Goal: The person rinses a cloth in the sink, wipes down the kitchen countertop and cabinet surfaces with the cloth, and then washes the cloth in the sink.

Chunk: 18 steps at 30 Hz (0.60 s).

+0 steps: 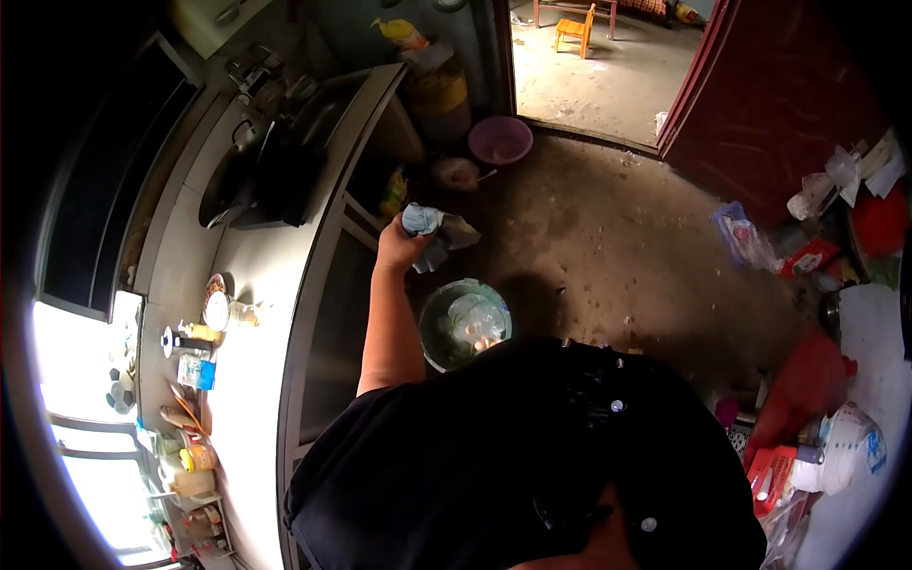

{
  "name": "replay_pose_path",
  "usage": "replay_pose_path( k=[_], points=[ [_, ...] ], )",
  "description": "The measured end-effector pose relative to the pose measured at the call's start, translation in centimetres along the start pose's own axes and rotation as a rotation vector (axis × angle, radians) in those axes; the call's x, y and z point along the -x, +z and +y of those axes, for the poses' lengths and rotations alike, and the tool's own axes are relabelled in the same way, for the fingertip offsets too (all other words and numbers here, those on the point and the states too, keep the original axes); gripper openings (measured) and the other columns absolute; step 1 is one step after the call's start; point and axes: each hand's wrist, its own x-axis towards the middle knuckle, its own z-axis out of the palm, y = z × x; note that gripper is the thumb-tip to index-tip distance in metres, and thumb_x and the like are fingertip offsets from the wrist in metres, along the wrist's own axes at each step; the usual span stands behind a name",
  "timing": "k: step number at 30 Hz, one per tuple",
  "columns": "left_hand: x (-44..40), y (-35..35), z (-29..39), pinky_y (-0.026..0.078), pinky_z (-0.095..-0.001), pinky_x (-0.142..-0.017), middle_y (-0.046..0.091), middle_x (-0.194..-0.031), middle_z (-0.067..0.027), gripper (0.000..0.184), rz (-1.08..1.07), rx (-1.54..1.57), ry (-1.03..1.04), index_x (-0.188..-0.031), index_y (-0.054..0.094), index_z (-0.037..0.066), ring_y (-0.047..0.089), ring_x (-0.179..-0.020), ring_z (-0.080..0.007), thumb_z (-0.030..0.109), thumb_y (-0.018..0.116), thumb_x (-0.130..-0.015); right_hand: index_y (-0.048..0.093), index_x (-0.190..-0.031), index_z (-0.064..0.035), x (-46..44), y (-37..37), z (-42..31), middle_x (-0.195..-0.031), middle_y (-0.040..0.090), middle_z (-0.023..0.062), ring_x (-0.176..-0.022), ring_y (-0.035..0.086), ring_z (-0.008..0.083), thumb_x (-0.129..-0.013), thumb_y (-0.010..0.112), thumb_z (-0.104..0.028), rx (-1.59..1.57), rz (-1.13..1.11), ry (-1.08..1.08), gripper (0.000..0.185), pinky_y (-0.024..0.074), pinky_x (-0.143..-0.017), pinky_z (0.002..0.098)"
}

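Observation:
A crumpled light-blue and grey cloth (424, 220) is in my left hand (401, 243), whose fingers are closed round it beside the edge of the counter. Part of the cloth hangs down to the right of the hand. Below it on the floor stands a green bucket (429, 323) with a clear plastic bag and some pale scraps inside. My right hand does not show; the dark shirt fills the lower middle of the view.
A white counter (256, 380) with jars, bottles and a black stove (285, 180) runs along the left. A pink basin (501, 141) sits near the open doorway. Bags and boxes, one a red box (809, 256), lie along the right side.

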Motion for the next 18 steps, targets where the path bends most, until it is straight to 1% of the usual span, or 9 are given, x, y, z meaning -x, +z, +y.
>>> replay_pose_path(
  k=[3, 5, 7, 9, 11, 13, 16, 17, 18],
  points=[
    [-2.4, 0.1, -0.3, 0.048, -0.0336, -0.08, 0.066, -0.095, -0.0139, 0.049, 0.049, 0.034, -0.016, -0.106, 0.059, 0.001, 0.064, -0.091, -0.0266, 0.02, 0.075, -0.064, 0.065, -0.091, -0.0032, -2.2, -2.3, -1.0, -0.091, 0.065, 0.0138, -0.081, 0.062, 0.0267, -0.087, 0.047, -0.024, 0.012, 0.003, -0.001, 0.028, 0.0486, -0.07, 0.0404],
    [-4.5, 0.6, -1.4, 0.049, -0.0325, -0.079, 0.067, -0.093, -0.0134, 0.046, 0.089, -0.043, -0.031, -0.105, 0.059, 0.001, 0.064, -0.09, -0.0246, 0.017, 0.074, -0.065, 0.065, -0.092, -0.0031, -4.1, -3.6, -0.6, -0.092, 0.065, 0.0141, -0.082, 0.063, 0.027, -0.088, 0.047, -0.025, 0.035, -0.002, 0.011, 0.029, 0.0487, -0.071, 0.0407],
    [-6.1, 1.0, -1.8, 0.049, -0.0304, -0.078, 0.067, -0.093, -0.0108, 0.041, 0.111, 0.238, 0.026, -0.103, 0.06, 0.001, 0.064, -0.089, -0.0189, 0.013, 0.074, -0.067, 0.065, -0.093, -0.003, -6.4, -4.8, 1.0, -0.093, 0.065, 0.0143, -0.084, 0.063, 0.0273, -0.088, 0.046, -0.025, 0.059, -0.013, 0.035, 0.03, 0.0487, -0.072, 0.0409],
    [-7.0, 0.9, -0.9, 0.049, -0.0302, -0.078, 0.067, -0.092, -0.0103, 0.038, 0.155, 0.118, -0.034, -0.101, 0.061, 0.002, 0.064, -0.089, -0.019, 0.014, 0.074, -0.067, 0.066, -0.094, -0.0028, -9.1, -6.3, 2.7, -0.094, 0.065, 0.0146, -0.085, 0.063, 0.0277, -0.088, 0.046, -0.025, 0.086, -0.021, 0.064, 0.03, 0.0488, -0.073, 0.0412],
    [-8.7, 1.2, -2.4, 0.048, -0.0303, -0.078, 0.068, -0.093, -0.0098, 0.037, 0.202, 0.08, -0.095, -0.101, 0.062, 0.003, 0.064, -0.09, -0.0197, 0.017, 0.074, -0.068, 0.066, -0.095, -0.0027, -12.7, -7.8, 4.9, -0.095, 0.065, 0.0148, -0.086, 0.063, 0.028, -0.088, 0.046, -0.026, 0.132, -0.03, 0.106, 0.031, 0.0489, -0.074, 0.0414],
    [-9.4, 0.9, 0.5, 0.048, -0.0305, -0.078, 0.068, -0.092, -0.0094, 0.039, 0.254, -0.111, -0.195, -0.101, 0.062, 0.002, 0.064, -0.089, -0.0198, 0.02, 0.075, -0.069, 0.066, -0.096, -0.0026, -17.2, -8.9, 7.8, -0.096, 0.065, 0.015, -0.088, 0.063, 0.0283, -0.088, 0.046, -0.026, 0.203, -0.051, 0.153, 0.032, 0.049, -0.075, 0.0417],
    [-11.7, 1.9, 0.3, 0.048, -0.0306, -0.078, 0.067, -0.091, -0.0091, 0.041, 0.329, 0.023, -0.226, -0.101, 0.062, 0.001, 0.064, -0.088, -0.0181, 0.021, 0.076, -0.068, 0.066, -0.097, -0.0025, -22.5, -12.4, 9.2, -0.098, 0.066, 0.0154, -0.089, 0.064, 0.0287, -0.089, 0.045, -0.027, 0.269, -0.046, 0.179, 0.033, 0.0491, -0.076, 0.0421],
    [-12.1, 2.0, 0.7, 0.047, -0.03, -0.078, 0.067, -0.092, -0.0087, 0.041, 0.349, 0.023, -0.27, -0.101, 0.061, 0.001, 0.063, -0.088, -0.0171, 0.022, 0.076, -0.069, 0.066, -0.098, -0.0024, -23.2, -14.3, 8.4, -0.099, 0.066, 0.0155, -0.09, 0.064, 0.0289, -0.089, 0.045, -0.027, 0.264, -0.036, 0.166, 0.033, 0.0491, -0.077, 0.0422],
    [-12.3, 2.0, 1.0, 0.047, -0.0295, -0.078, 0.067, -0.093, -0.0083, 0.042, 0.368, 0.018, -0.319, -0.102, 0.061, 0.0, 0.062, -0.087, -0.016, 0.023, 0.076, -0.069, 0.066, -0.097, -0.0024, -22.1, -17.6, 5.0, -0.097, 0.066, 0.0153, -0.088, 0.064, 0.0297, -0.089, 0.045, -0.028, 0.174, -0.025, 0.14, 0.034, 0.0489, -0.077, 0.0426]
  ],
)
